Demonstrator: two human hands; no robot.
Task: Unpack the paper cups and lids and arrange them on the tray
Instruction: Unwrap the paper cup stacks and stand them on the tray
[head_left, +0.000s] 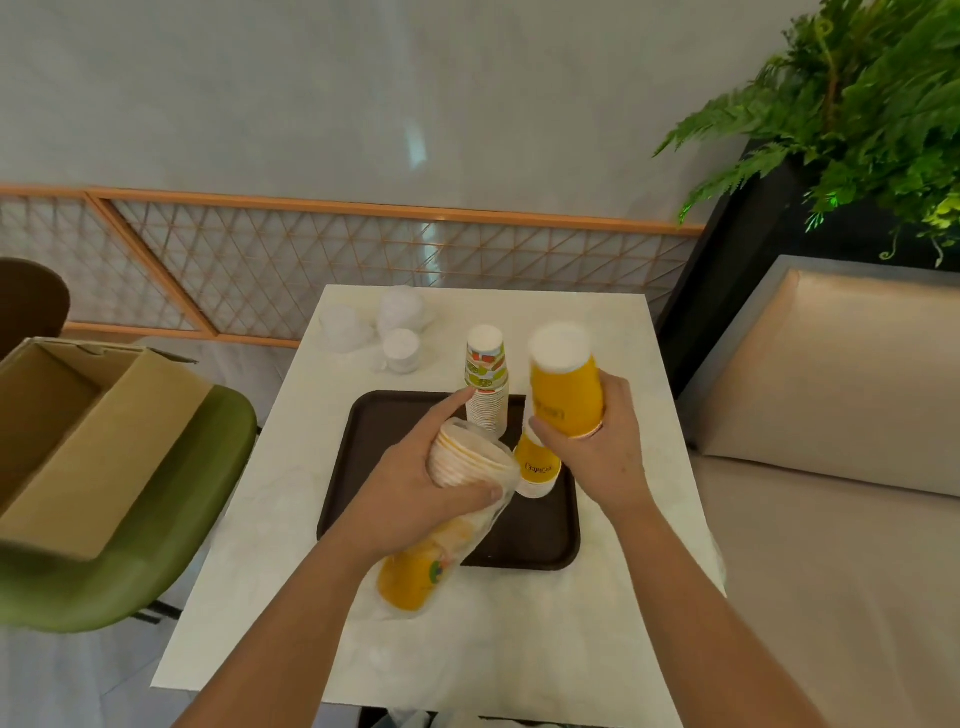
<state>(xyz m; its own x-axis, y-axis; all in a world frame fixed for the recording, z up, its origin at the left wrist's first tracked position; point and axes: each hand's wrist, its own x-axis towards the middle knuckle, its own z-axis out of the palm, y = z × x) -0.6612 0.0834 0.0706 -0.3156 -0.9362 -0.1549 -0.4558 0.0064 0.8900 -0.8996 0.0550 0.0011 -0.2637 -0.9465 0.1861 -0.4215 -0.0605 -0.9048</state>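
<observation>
left hand (415, 483) gripping bagged cups (452, 499), right hand (597, 441) holding yellow cup (566, 389) over tray (395, 415)

On the table (623, 374), the tray (374, 441) is sitting centrally, a cup stack (487, 384) standing at its far edge — lids (397, 332) are lying at the table's far-left corner, the box (104, 457) resting on a chair (182, 519) leftward

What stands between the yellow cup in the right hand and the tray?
Another yellow cup stands on the tray, seemingly just under the held cup in the right hand; bare tray lies nearer.
</observation>
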